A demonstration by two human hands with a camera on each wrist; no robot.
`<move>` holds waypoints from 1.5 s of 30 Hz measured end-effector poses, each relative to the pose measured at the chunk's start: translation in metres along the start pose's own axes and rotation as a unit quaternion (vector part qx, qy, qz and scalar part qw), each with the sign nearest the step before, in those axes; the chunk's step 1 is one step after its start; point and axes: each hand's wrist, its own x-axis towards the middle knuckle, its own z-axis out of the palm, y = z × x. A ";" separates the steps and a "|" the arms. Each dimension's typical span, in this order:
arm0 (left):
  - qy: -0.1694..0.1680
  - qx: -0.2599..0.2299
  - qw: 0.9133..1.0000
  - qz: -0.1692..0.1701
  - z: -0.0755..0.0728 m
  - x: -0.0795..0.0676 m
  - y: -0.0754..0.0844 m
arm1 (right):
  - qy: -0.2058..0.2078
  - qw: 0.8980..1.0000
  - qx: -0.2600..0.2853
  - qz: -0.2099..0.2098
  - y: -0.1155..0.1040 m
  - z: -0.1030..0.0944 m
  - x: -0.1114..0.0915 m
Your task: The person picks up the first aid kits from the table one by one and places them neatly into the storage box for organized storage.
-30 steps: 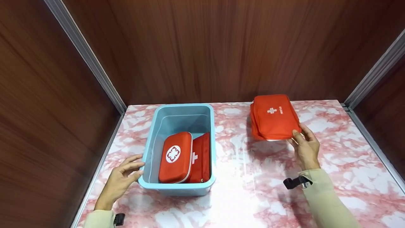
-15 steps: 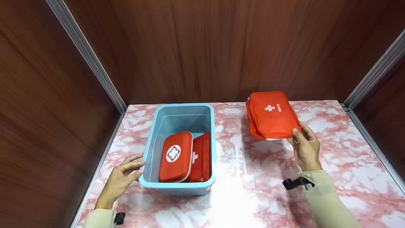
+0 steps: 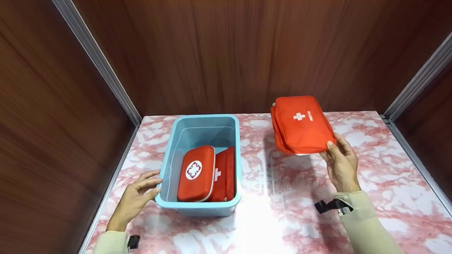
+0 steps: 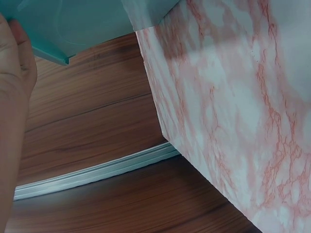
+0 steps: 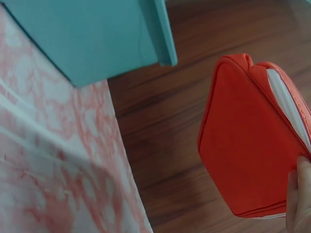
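My right hand (image 3: 342,165) pinches the near right corner of a red first-aid pouch (image 3: 303,128), thumb on top. The pouch carries a white cross and hangs above the table; the right wrist view shows its underside and white zipper edge. At the left, my left hand (image 3: 136,195) touches the left rim of a blue plastic bin (image 3: 197,211) with loosely bent fingers. Inside the bin lean a red hard-shell first-aid case (image 3: 197,187) with a white oval emblem and, to its right, a flatter red pouch (image 3: 227,176), partly hidden by the case.
The pink-and-white marbled table (image 3: 261,218) bears the bin. Dark wood panels (image 3: 226,56) with metal corner strips (image 3: 102,67) enclose it at the back and both sides. A bright glare lies on the tabletop right of the bin.
The red pouch in my right hand has risen and tilted up, shifting slightly left, away from the tabletop. My left hand stays at the bin's rim, and the bin's contents look unchanged.
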 end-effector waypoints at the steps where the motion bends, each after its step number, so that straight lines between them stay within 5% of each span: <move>1: 0.000 0.000 1.000 0.001 0.000 0.000 0.000 | -0.001 1.000 0.001 -0.001 -0.001 0.002 -0.001; 45: 0.004 0.001 1.000 0.009 0.000 0.000 -0.001 | -0.093 0.995 0.008 0.030 0.012 0.052 -0.044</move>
